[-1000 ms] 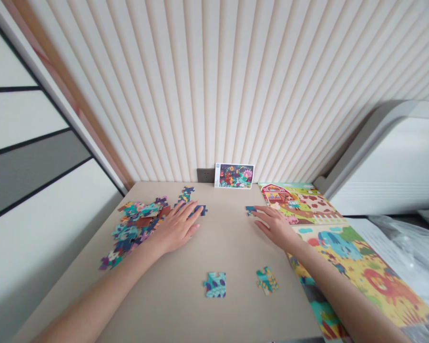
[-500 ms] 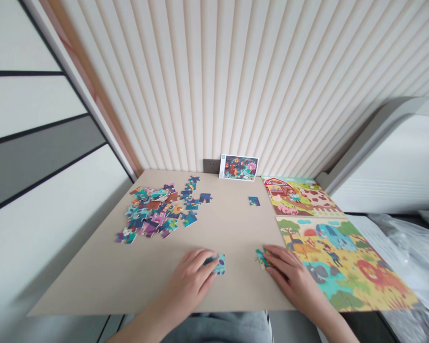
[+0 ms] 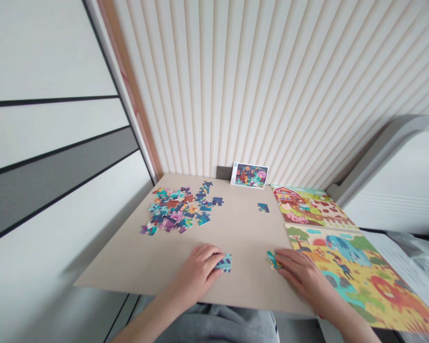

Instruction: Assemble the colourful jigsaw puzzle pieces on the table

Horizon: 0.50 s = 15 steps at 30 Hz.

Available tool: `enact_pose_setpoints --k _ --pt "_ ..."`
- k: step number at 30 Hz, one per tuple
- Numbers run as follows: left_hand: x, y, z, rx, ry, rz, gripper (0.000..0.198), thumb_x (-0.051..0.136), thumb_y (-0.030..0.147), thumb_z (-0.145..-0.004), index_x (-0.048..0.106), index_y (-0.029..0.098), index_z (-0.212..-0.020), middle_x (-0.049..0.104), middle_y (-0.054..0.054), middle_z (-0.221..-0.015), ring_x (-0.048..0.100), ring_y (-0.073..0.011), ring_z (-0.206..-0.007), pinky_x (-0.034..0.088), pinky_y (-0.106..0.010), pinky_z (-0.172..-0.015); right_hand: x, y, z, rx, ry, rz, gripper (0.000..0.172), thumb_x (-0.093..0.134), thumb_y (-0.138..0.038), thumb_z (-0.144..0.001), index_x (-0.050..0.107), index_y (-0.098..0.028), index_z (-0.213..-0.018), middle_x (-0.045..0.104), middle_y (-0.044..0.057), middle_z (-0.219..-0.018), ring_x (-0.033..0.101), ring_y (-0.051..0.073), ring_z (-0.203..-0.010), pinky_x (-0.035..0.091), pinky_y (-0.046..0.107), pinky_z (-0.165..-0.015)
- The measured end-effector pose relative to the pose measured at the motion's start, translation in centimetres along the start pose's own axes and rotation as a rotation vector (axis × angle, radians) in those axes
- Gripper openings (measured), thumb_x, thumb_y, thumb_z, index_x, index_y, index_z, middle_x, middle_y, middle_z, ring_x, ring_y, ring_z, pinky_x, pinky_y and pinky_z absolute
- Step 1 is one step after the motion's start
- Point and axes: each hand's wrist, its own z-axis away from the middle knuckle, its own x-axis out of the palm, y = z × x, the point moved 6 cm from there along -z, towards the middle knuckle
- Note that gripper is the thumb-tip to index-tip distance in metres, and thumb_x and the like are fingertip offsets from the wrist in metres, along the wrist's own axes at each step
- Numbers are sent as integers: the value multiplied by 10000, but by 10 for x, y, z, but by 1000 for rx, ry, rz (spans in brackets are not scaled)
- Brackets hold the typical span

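Note:
Low over the table's near side, my left hand (image 3: 204, 267) has its thumb and fingertips closed on a light-blue puzzle piece (image 3: 227, 263) with darker spots. Part of that piece is covered by the fingers. Farther right, my right hand (image 3: 300, 270) grips a teal and yellow puzzle piece (image 3: 271, 260), which lies at its fingertips, partly hidden. Between the two hands is bare tabletop (image 3: 248, 271). A dark-blue puzzle piece (image 3: 263, 207) lies alone beyond my right hand.
Loose puzzle pieces (image 3: 171, 204) are heaped at the back left, with a dark-blue piece (image 3: 218, 201) at their right edge. A picture card (image 3: 250, 175) leans on the ribbed wall beside a socket (image 3: 224, 172). Along the right lie a farm puzzle (image 3: 307, 205) and an animal puzzle (image 3: 357, 271).
The view has turned left, so the table and everything on it sit farther right. Both hands stay at their pieces, with little visible movement over the table.

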Motion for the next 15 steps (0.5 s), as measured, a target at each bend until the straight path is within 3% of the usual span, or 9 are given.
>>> enact_pose_setpoints --k 15 --pt "-2 0 2 -21 12 18 330 663 185 -928 635 274 -1245 653 -37 -1197 580 -224 -1160 479 -417 -1060 6 5 4 0 48 -24 325 566 -353 -982 684 -338 -1284 646 59 -1378 627 300 -1253 568 497 -1023"
